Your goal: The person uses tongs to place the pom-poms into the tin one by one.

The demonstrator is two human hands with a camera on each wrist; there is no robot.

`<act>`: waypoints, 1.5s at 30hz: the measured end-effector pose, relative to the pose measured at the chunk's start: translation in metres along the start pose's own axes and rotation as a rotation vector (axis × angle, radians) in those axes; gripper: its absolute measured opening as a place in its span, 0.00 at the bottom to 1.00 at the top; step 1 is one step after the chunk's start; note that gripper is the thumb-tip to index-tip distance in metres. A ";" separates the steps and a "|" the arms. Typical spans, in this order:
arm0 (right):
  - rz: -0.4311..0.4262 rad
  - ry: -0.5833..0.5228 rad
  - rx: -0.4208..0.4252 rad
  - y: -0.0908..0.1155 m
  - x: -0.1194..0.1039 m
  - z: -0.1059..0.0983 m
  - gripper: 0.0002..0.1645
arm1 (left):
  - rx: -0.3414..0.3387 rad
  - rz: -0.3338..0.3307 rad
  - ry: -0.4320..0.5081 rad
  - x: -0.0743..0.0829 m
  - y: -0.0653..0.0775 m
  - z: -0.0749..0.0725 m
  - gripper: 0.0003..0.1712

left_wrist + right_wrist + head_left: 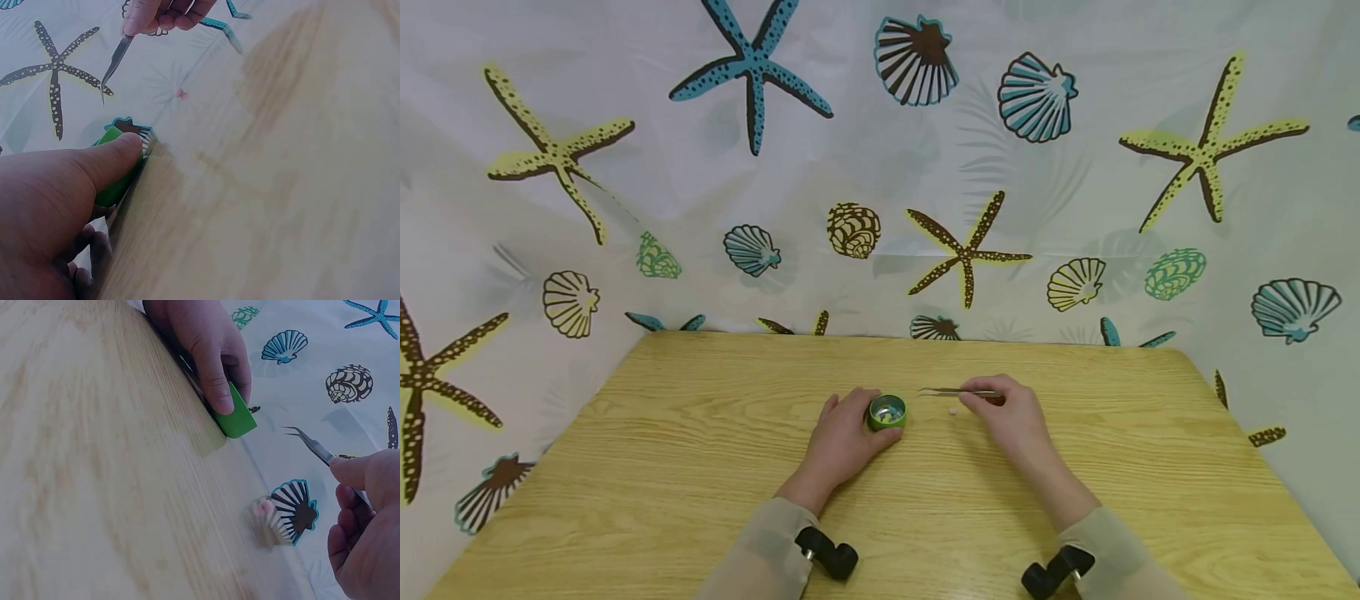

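Note:
A small round green cup with a shiny silvery inside stands on the table. My left hand holds it from the left, thumb along its near side and fingers around the far side. In the left wrist view the thumb lies across the green wall. My right hand pinches a pair of metal tweezers, whose thin bent tips point left, toward the cup. Those tips stand slightly apart in the right wrist view, with nothing between them. A tiny pale pink piece lies on the table just below the tweezers; it appears pink in the right wrist view.
The wooden table runs back to a white cloth printed with starfish and shells, which hangs behind and at both sides. A black mount sits on the left sleeve, another on the right.

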State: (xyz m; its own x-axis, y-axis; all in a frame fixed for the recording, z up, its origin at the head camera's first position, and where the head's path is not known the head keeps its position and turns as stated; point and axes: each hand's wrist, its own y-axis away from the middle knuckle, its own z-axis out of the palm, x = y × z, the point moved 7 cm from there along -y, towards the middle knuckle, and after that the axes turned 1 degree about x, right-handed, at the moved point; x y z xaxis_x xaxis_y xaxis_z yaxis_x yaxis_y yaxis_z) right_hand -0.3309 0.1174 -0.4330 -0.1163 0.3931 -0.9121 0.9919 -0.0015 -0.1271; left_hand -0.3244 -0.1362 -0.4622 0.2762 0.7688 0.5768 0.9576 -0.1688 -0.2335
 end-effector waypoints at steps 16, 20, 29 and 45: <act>0.027 0.033 0.012 -0.001 0.016 -0.024 0.12 | -0.004 -0.006 0.011 0.002 0.002 -0.002 0.37; 0.037 0.044 0.006 -0.001 0.020 -0.028 0.13 | -0.006 -0.009 0.004 0.001 0.003 -0.002 0.38; 0.057 0.081 -0.004 -0.003 0.029 -0.033 0.13 | -0.004 -0.007 0.004 0.000 0.001 0.000 0.38; 0.079 0.116 -0.018 -0.004 0.038 -0.036 0.12 | -0.001 -0.012 0.013 -0.001 -0.001 0.001 0.37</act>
State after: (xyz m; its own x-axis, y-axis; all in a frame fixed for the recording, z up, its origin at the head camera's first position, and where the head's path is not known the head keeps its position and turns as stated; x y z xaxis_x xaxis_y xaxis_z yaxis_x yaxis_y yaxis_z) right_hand -0.3372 0.1652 -0.4537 -0.0317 0.4958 -0.8679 0.9986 -0.0207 -0.0483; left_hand -0.3254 -0.1359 -0.4632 0.2654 0.7630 0.5894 0.9610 -0.1603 -0.2252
